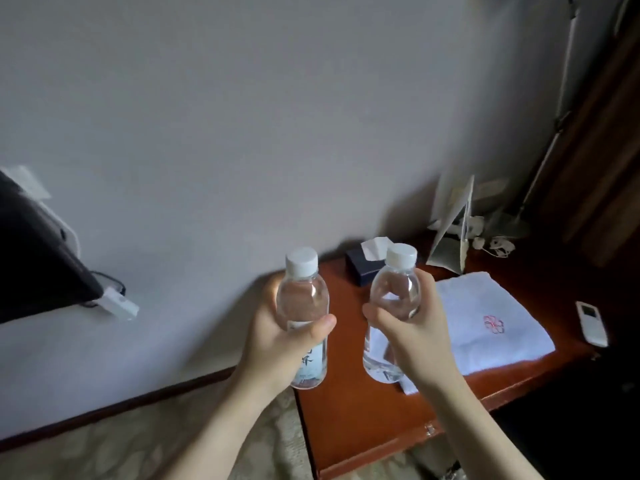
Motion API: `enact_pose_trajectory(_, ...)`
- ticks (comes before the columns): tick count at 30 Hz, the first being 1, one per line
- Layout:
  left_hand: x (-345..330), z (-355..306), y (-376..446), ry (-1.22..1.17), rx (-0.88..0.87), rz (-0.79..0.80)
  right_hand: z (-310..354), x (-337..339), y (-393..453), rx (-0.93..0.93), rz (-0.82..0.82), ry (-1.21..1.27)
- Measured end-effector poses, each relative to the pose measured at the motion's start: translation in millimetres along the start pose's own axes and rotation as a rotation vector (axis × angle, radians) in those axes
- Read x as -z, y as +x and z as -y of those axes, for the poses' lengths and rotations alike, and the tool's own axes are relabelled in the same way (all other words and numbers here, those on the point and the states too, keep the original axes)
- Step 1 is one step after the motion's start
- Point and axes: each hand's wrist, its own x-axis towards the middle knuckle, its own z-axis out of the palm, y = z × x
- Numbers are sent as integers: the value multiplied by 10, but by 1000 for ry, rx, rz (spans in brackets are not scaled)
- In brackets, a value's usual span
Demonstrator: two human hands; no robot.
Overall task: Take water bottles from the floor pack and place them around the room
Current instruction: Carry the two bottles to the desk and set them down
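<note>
I hold two clear water bottles with white caps, both upright, above the left end of a reddish-brown wooden desk. My left hand is wrapped around the middle of the left bottle, whose pale label shows below my thumb. My right hand grips the right bottle around its waist. The right bottle's base hangs over the near corner of a folded white towel. The floor pack is out of view.
On the desk lie the towel with a red emblem, a dark tissue box at the back, a standing folded card, a white remote at the right edge, and white cables. A black screen hangs on the wall at left. Patterned carpet below.
</note>
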Motion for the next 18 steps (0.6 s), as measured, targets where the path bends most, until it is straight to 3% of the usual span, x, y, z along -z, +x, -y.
enact_pose_trajectory(7, 72, 403, 284, 50, 0, -165, -454, -326, 464, -35, 145, -15)
enact_pose_trajectory(12, 117, 1091, 663, 22, 88, -233, -912, -625, 727, -113, 182, -65)
enact_pose_trajectory(18, 75, 2142, 1001, 170, 260, -259, -1869, -898, 1052, -177, 234, -165)
